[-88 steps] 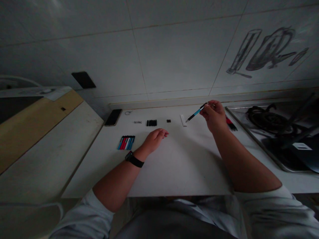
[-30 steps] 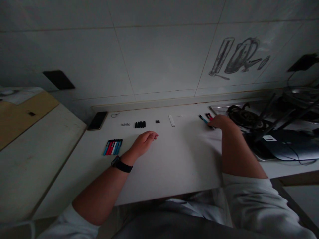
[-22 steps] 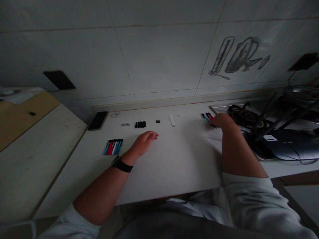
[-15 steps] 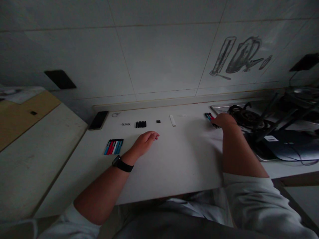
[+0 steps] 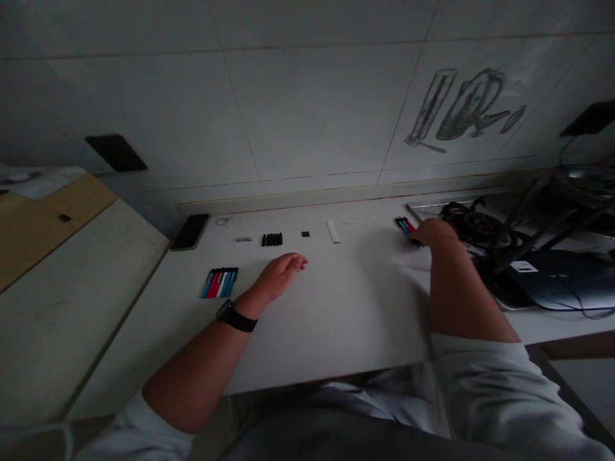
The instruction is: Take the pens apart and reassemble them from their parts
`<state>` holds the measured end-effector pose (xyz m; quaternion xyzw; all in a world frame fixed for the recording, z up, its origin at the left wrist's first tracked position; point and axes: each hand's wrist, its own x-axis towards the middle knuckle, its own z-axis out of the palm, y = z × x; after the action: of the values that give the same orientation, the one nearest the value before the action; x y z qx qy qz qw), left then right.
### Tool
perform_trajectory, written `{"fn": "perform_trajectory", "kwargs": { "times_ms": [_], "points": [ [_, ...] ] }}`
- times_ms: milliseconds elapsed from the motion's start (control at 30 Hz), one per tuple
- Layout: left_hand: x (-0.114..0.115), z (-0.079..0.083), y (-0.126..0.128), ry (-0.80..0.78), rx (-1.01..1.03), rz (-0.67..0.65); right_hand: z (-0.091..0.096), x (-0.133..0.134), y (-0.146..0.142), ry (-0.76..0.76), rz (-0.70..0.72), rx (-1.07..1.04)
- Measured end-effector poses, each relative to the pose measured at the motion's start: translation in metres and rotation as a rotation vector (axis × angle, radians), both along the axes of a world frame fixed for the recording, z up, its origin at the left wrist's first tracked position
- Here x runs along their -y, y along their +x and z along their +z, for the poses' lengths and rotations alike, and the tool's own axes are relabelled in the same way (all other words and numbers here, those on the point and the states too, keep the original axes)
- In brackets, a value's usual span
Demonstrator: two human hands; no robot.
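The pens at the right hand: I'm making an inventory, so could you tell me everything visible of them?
The pens have blue and red barrels with black ends and look like glossy plastic. They lie close together on the white countertop, beside the stove's metal edge, slanting with their far ends toward the left. The right hand touches them and covers much of their near part; dark ends show below its fingers. Their exact number and whether they are gripped cannot be told.

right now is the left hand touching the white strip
Apart. The head view shows bare counter between the left hand and the white strip, farther back and to the right.
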<state>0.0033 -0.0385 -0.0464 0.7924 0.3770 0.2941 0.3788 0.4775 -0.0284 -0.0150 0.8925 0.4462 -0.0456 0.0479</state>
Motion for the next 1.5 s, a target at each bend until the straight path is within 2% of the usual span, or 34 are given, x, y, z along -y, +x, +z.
{"fn": "perform_trajectory", "kwargs": {
  "times_ms": [133, 233, 367, 500, 567, 633, 700, 800, 900, 967, 1067, 1133, 1233, 1300, 1400, 1500],
  "points": [
    [0.0, 0.0, 0.0, -0.009, -0.005, 0.004, 0.002, 0.001, -0.001, 0.014, 0.012, 0.008],
    [0.0, 0.002, 0.0, -0.012, -0.009, 0.002, 0.01, 0.002, -0.005, 0.071, 0.015, 0.019],
    [0.001, 0.004, 0.001, 0.013, -0.021, -0.006, 0.03, 0.004, -0.024, 0.288, 0.032, -0.005],
    [0.001, 0.005, 0.001, 0.061, -0.032, -0.016, 0.049, 0.011, -0.064, 0.692, 0.165, -0.046],
    [0.001, 0.007, 0.001, 0.072, -0.031, -0.008, 0.055, 0.015, -0.093, 0.789, 0.283, -0.11],
    [0.003, 0.011, 0.001, 0.078, -0.04, 0.011, 0.056, 0.02, -0.124, 0.818, 0.403, -0.159],
    [0.004, 0.015, 0.001, 0.088, -0.058, 0.039, 0.052, 0.025, -0.156, 0.763, 0.562, -0.229],
    [0.005, 0.021, 0.0, 0.113, -0.08, 0.087, 0.035, 0.031, -0.194, 0.577, 0.815, -0.317],
    [0.004, 0.029, -0.006, 0.171, -0.119, 0.142, 0.014, 0.034, -0.217, 0.305, 1.081, -0.384],
    [0.001, 0.036, -0.016, 0.238, -0.177, 0.179, 0.003, 0.033, -0.224, 0.182, 1.185, -0.4],
    [-0.009, 0.047, -0.045, 0.318, -0.314, 0.274, -0.005, 0.032, -0.225, 0.129, 1.193, -0.412],
    [-0.017, 0.05, -0.071, 0.313, -0.42, 0.376, -0.006, 0.031, -0.224, 0.125, 1.178, -0.422],
    [-0.029, 0.047, -0.109, 0.231, -0.602, 0.51, -0.003, 0.031, -0.223, 0.117, 1.17, -0.43],
    [-0.035, 0.041, -0.128, 0.154, -0.686, 0.545, -0.002, 0.032, -0.224, 0.116, 1.158, -0.434],
    [-0.039, 0.032, -0.141, 0.099, -0.731, 0.555, -0.001, 0.032, -0.225, 0.117, 1.157, -0.432],
    [-0.04, 0.029, -0.137, 0.101, -0.731, 0.509, -0.001, 0.033, -0.226, 0.119, 1.154, -0.437]
  ]
}}
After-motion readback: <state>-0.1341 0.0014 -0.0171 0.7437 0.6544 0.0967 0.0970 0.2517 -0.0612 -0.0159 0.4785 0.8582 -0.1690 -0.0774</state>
